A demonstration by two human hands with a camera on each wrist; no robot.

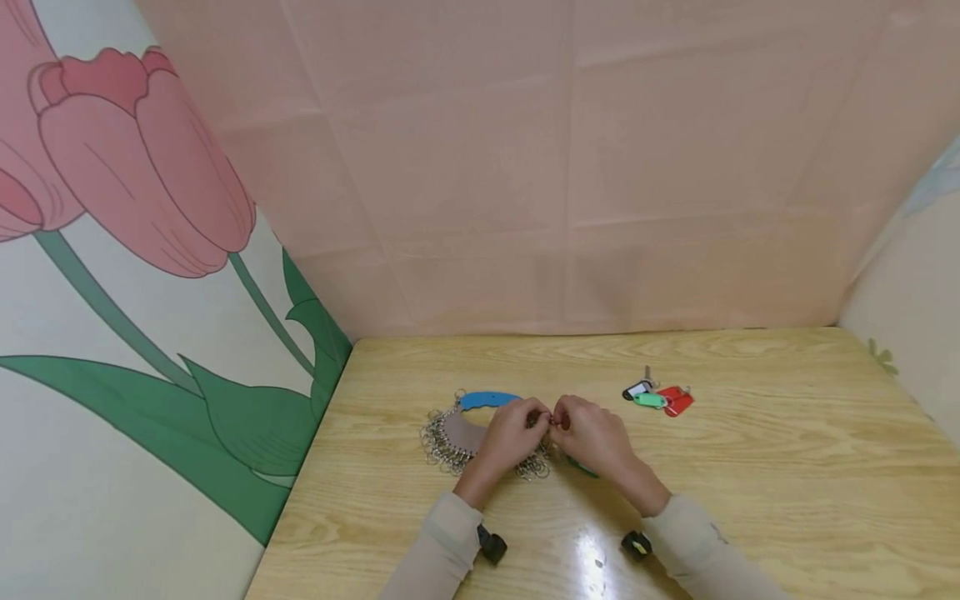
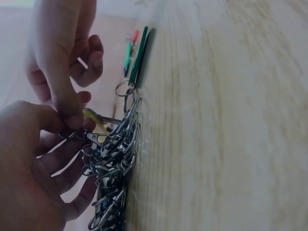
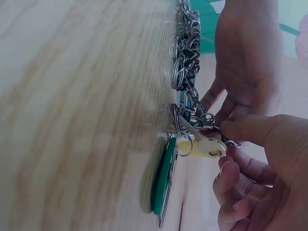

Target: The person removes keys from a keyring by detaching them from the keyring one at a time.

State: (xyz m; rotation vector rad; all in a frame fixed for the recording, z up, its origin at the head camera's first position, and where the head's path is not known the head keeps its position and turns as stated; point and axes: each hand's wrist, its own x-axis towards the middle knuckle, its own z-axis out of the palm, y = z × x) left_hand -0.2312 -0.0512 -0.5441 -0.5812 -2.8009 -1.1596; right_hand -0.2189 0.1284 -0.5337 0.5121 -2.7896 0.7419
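A curved key holder with a grey plate (image 1: 463, 433), a blue strip (image 1: 489, 400) and many metal rings (image 1: 438, 450) along its edge lies on the table. Over its right end my left hand (image 1: 514, 432) pinches one of its small metal clasps. My right hand (image 1: 596, 433) meets it fingertip to fingertip, gripping a key ring (image 3: 233, 143). Beside those fingers are a metal key (image 3: 216, 147) and a yellow tag (image 3: 192, 149). Just below my right hand lies a green key tag (image 3: 166, 180). My fingers partly hide the small ring and clasp.
Farther back on the right, a green tag (image 1: 649, 401), a red tag (image 1: 677, 402) and a black-rimmed tag (image 1: 637, 389) lie together with keys. The wooden table (image 1: 787, 467) ends at a pink covered wall (image 1: 600, 167) behind.
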